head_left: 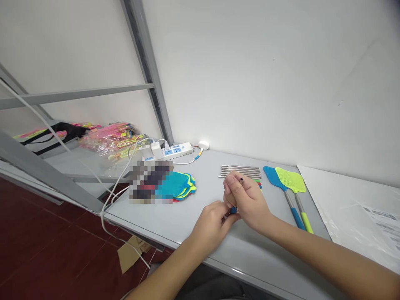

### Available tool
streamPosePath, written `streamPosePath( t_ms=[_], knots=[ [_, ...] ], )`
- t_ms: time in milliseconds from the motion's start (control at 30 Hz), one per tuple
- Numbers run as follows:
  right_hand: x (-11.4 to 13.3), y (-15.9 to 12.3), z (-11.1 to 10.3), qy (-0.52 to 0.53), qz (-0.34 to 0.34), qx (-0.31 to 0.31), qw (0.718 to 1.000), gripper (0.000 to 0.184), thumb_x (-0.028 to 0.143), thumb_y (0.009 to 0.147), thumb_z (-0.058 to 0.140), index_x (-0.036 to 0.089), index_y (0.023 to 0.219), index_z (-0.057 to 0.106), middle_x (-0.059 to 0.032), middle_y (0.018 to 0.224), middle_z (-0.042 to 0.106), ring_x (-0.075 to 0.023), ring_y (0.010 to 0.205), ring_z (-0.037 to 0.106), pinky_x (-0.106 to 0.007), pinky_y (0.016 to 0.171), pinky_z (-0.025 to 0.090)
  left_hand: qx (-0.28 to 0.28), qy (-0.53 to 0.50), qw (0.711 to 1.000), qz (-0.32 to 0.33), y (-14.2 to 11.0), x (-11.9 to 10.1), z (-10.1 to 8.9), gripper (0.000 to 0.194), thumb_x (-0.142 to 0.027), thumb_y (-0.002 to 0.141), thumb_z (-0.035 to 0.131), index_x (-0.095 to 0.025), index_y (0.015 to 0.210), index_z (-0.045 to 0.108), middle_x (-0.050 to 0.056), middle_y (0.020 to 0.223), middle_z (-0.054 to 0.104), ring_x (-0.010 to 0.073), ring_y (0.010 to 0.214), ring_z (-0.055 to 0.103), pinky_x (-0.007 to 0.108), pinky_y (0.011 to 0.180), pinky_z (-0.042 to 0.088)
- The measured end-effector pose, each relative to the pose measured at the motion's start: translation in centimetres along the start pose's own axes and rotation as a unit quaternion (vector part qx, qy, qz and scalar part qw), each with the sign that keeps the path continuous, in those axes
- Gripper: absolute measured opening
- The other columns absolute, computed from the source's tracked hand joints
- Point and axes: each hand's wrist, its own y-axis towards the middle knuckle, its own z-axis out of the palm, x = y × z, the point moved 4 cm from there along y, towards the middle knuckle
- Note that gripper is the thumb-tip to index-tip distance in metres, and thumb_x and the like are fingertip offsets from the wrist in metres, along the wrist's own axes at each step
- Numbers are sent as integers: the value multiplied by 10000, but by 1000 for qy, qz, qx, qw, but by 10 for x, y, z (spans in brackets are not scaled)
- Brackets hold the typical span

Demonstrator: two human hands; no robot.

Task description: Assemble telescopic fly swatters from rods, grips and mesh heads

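2 hands work over the grey table [200,166]: the right hand [248,202] is curled nearly closed around a slim rod [241,181], showing only its dark tip, and the left hand [211,227] pinches close to a blue plastic end [233,210]. The rod looks light, stiff and slick, so the blue end seems the surest hold. Steel rods [240,171] lie just beyond, 2 fly swatters [290,180] right, and a pile of swatter heads [181,185] left.

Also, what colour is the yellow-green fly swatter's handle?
Its grey metal handle ends in a yellow-green grip; head view.
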Motion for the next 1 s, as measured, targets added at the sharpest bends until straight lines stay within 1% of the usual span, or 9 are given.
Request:
streamPosePath(
  t_ms=[267,533,633,700,733,800,900,933,1000],
  knots=[
    [-14,2,1,9,24,15,1000,368,503,928,476,222,692,450,90,461,326,-91,438,343,-232,469,340,18,-26,999,-17,3,-1,-4,103,-197,869,565,-190,793,634,29,759,668,164,679,593,257,605,413],
    [-19,-6,-4,-46,0,3,999,397,500,940,452,216,664,425,65,548,346,-100,510,315,-255,502,305,33,-37,999,-2,2,-3,0,120,-168,869,561,-205,867,676,40,845,692,187,780,628,270,679,460],
    [-16,-8,-3,-63,-1,23,998,385,491,947,444,214,679,443,59,566,367,-104,531,345,-259,525,315,47,-7,999,19,2,-3,-6,93,-200,871,591,-210,891,681,40,878,696,194,824,636,281,728,477],
    [-13,-8,-1,-75,3,47,996,368,481,952,441,211,705,477,54,581,393,-109,556,386,-261,550,332,65,42,995,63,2,-2,-21,95,-273,849,649,-213,916,678,46,907,694,214,892,622,306,791,474],
    [-12,-8,-1,-77,7,58,995,359,476,955,440,210,719,491,52,585,406,-112,571,408,-262,560,337,67,72,992,83,1,0,-32,152,-321,826,680,-215,933,674,49,915,692,225,922,609,323,821,466],
    [-11,-8,-1,-76,20,71,994,334,465,956,447,213,747,508,49,592,432,-117,594,436,-262,568,337,42,139,985,91,-1,9,-60,270,-406,785,712,-223,977,664,48,922,694,238,940,585,354,853,445],
    [-9,-8,-2,-67,24,71,995,283,446,954,464,224,790,523,52,602,463,-117,588,442,-271,590,355,-46,248,967,29,-11,33,-103,346,-416,794,700,-247,1090,640,61,1062,692,269,1043,542,400,895,410],
    [-9,-9,-3,-65,20,70,995,266,440,956,462,227,812,533,51,609,476,-121,594,454,-279,611,371,-69,285,956,5,-16,42,-113,384,-413,798,697,-250,1137,625,70,1132,675,287,1088,522,424,909,393],
    [-8,-9,-2,-73,9,67,995,245,429,962,451,230,868,557,36,646,520,-138,645,498,-300,668,396,-86,338,937,-28,-27,57,-123,467,-418,808,684,-238,1226,580,101,1230,636,316,1161,486,458,921,365]
  ],
)
